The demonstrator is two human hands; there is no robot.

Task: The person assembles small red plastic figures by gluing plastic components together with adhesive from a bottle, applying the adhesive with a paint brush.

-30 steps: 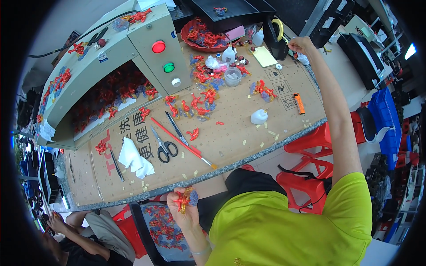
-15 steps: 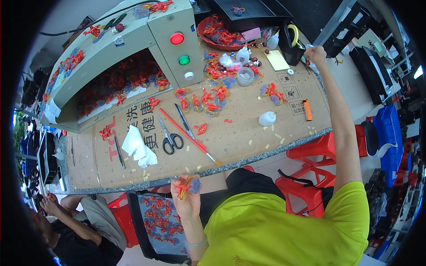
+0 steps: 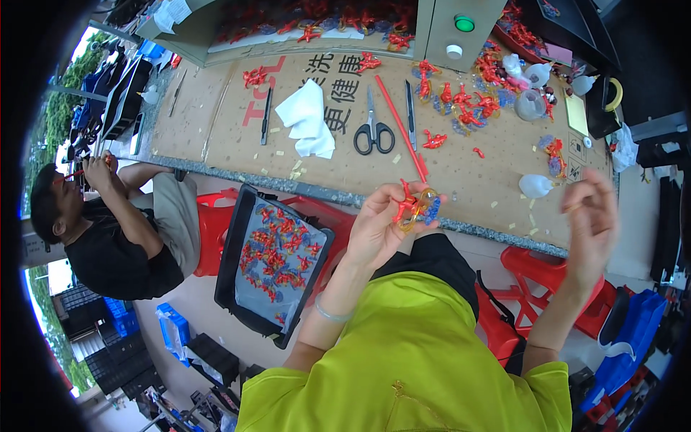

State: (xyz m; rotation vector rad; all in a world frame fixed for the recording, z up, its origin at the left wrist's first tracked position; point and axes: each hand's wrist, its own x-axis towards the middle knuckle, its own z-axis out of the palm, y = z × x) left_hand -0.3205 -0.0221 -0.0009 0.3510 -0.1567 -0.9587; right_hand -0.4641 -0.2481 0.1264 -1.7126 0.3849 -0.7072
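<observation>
My left hand (image 3: pixel 376 229) is closed on a small red figurine (image 3: pixel 417 207) with clear amber and blue parts, held up in front of the bench's near edge. My right hand (image 3: pixel 594 223) is raised over the right end of the bench, beside a white squeeze bottle (image 3: pixel 536 186). Its fingers look bent but are smeared by motion, so whether anything is in them does not show. Between the hands and the machine lie a red-handled brush (image 3: pixel 397 119), black-handled scissors (image 3: pixel 373 133), a craft knife (image 3: pixel 411 115), and a crumpled white cloth (image 3: pixel 308 119). Several similar figurines (image 3: pixel 468 108) lie beyond the brush.
A black tray (image 3: pixel 229 270) of figurines stands left of my left arm. Left of it, a person in black (image 3: pixel 108 248) sits working. The machine with a green button (image 3: pixel 464 23) stands at the back. A red stool (image 3: pixel 533 277) is under the right side. A clear cup (image 3: pixel 530 106) stands near the bottles.
My right hand has come back from the bench's far right corner toward me. My left hand, still holding the figurine, is higher and over the bench edge. The view has shifted left.
</observation>
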